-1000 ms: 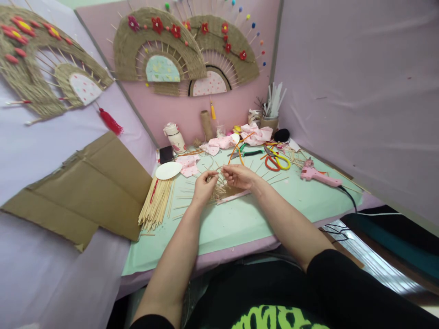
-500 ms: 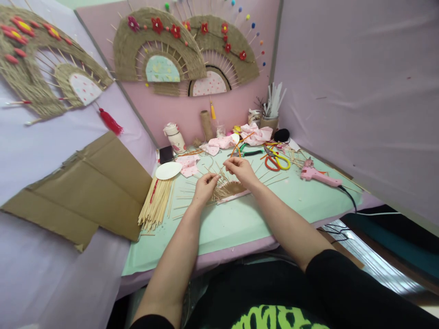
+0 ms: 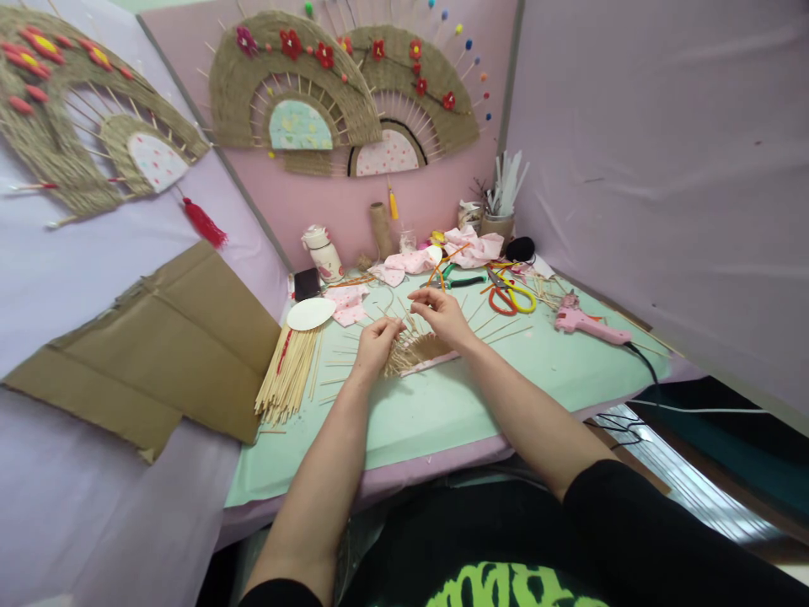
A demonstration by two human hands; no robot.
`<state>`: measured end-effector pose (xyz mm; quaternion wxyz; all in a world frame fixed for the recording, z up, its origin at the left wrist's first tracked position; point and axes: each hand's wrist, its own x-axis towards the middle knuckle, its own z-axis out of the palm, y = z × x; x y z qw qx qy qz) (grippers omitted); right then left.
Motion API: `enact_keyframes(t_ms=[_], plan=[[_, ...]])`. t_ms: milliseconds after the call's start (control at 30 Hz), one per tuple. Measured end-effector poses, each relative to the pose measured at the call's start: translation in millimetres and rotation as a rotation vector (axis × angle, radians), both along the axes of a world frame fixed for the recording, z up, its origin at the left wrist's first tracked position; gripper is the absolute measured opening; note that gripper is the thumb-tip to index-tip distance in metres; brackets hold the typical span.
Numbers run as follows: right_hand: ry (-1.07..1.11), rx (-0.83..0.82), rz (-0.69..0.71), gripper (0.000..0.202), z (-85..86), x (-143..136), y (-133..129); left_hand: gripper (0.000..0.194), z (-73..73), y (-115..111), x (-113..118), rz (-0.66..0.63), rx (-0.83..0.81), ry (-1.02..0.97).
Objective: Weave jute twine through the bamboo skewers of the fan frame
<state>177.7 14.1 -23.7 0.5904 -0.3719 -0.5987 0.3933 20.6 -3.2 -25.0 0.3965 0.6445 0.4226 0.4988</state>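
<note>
A half-round fan frame (image 3: 435, 346) of thin wooden sticks lies on the table, brown twine woven around its inner part and a pink strip along its straight edge. Over its left side, my left hand (image 3: 377, 344) is closed, thumb and forefinger pinched on what looks like the twine (image 3: 397, 359); the fingertips partly hide it. My right hand (image 3: 441, 317) hovers above the frame's upper middle with fingers bent, thumb and forefinger slightly apart. Nothing can be made out between them. Bare sticks (image 3: 499, 324) fan outward beyond both hands.
Left of the frame lie a bundle of sticks (image 3: 287, 375) and a white oval disc (image 3: 311, 314). Scissors (image 3: 519, 297), green-handled pliers (image 3: 464, 282) and a pink glue gun (image 3: 591, 324) lie to the right. A bottle (image 3: 322, 255) and pink cloth (image 3: 474, 246) stand behind.
My right thumb and forefinger have parted a little, and that hand has shifted slightly left. My left hand has moved slightly left and stays pinched.
</note>
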Motion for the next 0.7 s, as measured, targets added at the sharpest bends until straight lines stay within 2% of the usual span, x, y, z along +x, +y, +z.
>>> enact_keyframes(t_ms=[300,700], plan=[[-0.015,0.008,0.009,0.021,-1.6,-0.2,0.9,0.028,-1.9,0.1,1.3,-0.035,-0.084,-0.058],[-0.048,0.067,0.058,0.022,-6.7,-0.9,4.5,0.028,-3.9,1.7,0.8,0.080,-0.102,-0.045]])
